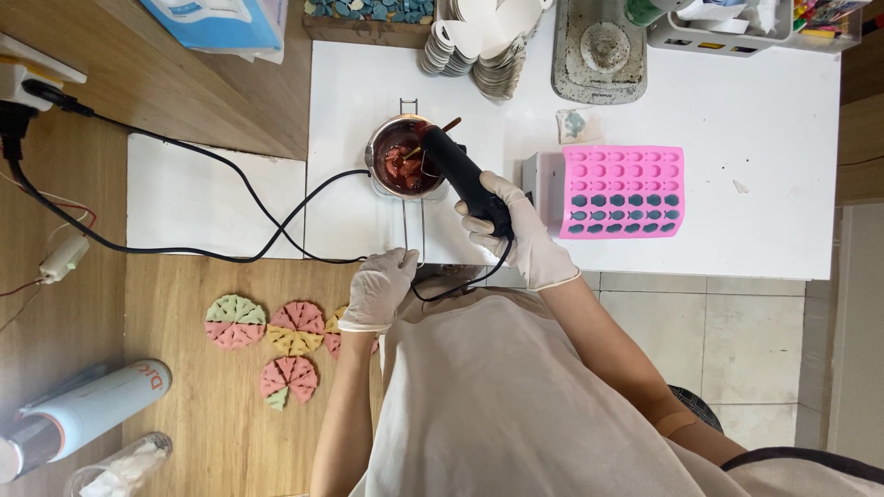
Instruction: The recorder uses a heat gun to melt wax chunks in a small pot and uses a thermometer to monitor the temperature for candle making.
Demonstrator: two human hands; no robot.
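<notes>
Black heat gun (465, 175) in right hand (516, 230); one pot (403, 158).

Mould (623, 191) right of pot (403, 156), on table (792, 138)

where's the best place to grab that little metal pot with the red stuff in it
Take the small metal pot by its long wire handle, coming from the near side where the left hand rests. The handle runs straight toward the person, clear of the heat tool aimed into it.

Single head-worn view, straight down, close over the white table (737, 230).
</notes>
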